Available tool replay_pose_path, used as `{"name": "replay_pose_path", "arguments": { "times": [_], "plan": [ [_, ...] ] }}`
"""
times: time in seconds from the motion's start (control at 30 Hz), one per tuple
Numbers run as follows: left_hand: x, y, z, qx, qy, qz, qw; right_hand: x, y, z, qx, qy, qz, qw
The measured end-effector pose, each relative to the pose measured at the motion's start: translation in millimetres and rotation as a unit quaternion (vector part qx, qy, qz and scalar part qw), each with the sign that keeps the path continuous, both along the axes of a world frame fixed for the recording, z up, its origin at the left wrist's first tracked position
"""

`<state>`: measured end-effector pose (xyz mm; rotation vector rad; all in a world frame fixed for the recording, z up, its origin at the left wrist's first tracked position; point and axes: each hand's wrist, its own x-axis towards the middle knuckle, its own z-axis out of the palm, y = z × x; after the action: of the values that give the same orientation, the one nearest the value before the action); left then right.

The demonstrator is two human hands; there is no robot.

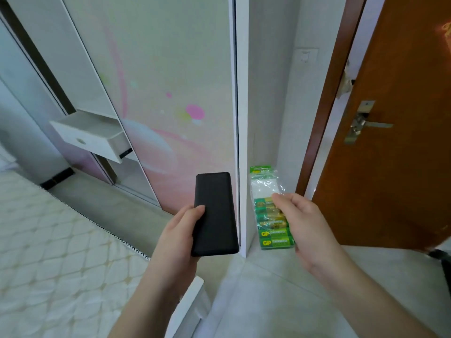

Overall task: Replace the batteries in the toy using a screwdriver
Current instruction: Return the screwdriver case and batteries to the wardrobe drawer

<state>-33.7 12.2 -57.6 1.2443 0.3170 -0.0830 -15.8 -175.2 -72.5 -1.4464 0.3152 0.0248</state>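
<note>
My left hand (179, 234) grips a flat black rectangular case (214, 215) by its lower left edge, thumb on its face, and holds it upright in front of me. My right hand (302, 225) grips a clear plastic pack of green and gold GP batteries (269, 215), thumb on its front. The pack's upper part is empty crinkled plastic with a green header. No toy and no screwdriver are in view.
A bed with a quilted mattress (48, 252) lies at the left. A wardrobe with a pastel sliding door (158, 93) has a white drawer (90, 135) pulled out. A brown door (395, 142) with a metal handle stands open at the right. Pale tiled floor (268, 301) lies below.
</note>
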Motion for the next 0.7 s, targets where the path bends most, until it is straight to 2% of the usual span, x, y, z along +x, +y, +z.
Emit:
{"name": "replay_pose_path", "arguments": {
  "times": [0.33,0.7],
  "plan": [
    [75.5,-64.2,-3.2,0.019,0.019,0.078,0.997,114.1,-58.3,-17.0,0.027,0.012,0.067,0.997],
    [105.0,-41.9,-22.9,0.025,0.048,0.189,0.980,181.2,-20.3,-32.0,0.059,0.016,0.186,0.981]
  ]
}}
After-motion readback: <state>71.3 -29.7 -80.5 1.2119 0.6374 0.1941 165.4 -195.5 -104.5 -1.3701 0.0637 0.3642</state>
